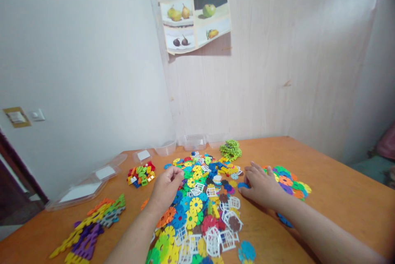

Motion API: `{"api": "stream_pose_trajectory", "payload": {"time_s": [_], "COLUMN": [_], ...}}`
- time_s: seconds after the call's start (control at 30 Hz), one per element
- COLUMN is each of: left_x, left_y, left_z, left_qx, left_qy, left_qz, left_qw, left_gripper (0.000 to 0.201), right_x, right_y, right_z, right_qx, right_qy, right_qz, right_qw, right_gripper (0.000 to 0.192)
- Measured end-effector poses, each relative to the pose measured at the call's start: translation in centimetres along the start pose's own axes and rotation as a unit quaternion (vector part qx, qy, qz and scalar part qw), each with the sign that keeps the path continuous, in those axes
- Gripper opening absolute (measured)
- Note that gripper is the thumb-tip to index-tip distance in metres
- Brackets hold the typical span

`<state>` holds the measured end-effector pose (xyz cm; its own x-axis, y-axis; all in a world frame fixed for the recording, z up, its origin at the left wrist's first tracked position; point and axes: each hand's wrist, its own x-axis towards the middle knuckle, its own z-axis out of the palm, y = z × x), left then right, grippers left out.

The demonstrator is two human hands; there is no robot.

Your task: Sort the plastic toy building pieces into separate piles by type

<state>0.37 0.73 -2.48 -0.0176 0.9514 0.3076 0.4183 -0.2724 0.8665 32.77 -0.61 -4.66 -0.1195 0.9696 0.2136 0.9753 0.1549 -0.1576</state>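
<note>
A heap of notched plastic flower discs (pixel 196 205) and white lattice window pieces (pixel 212 241) spreads down the middle of the table. My left hand (pixel 166 186) is at the heap's left edge, fingers curled in; whatever they hold, if anything, is hidden. On the heap's right side my right hand (pixel 262 184) is low over the table, with a blue flower disc (pixel 243 185) between its thumb and fingers. Just beyond that hand lies a group of flower discs in several colours (pixel 285 180), partly covered by it. Another blue disc (pixel 284 219) shows below the right forearm.
Small building blocks (pixel 142 174) are grouped at left, with notched strips (pixel 89 231) nearer. Clear plastic containers (pixel 194 142) stand along the wall; flat lids (pixel 80 193) lie along the left edge. Green linked pieces (pixel 231 150) sit at the back of the wooden table (pixel 348 210).
</note>
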Motion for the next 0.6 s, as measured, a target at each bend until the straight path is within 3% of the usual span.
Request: {"api": "stream_pose_trajectory", "payload": {"time_s": [0.4,0.6], "left_x": [-0.7,-1.0], "left_y": [2.0,2.2], "left_z": [0.1,0.2], "left_qx": [0.064,0.127], "left_qy": [-0.012,-0.027], "left_qz": [0.026,0.061], "left_qw": [0.998,0.99], "left_gripper": [0.031,0.028], "right_x": [0.0,-1.0], "right_y": [0.0,-1.3], "right_z": [-0.3,-1.1], "right_qx": [0.007,-0.005], "right_qy": [-0.017,0.02], "right_qz": [-0.014,-0.03], "right_qw": [1.0,0.999], "right_gripper": [0.022,0.029]}}
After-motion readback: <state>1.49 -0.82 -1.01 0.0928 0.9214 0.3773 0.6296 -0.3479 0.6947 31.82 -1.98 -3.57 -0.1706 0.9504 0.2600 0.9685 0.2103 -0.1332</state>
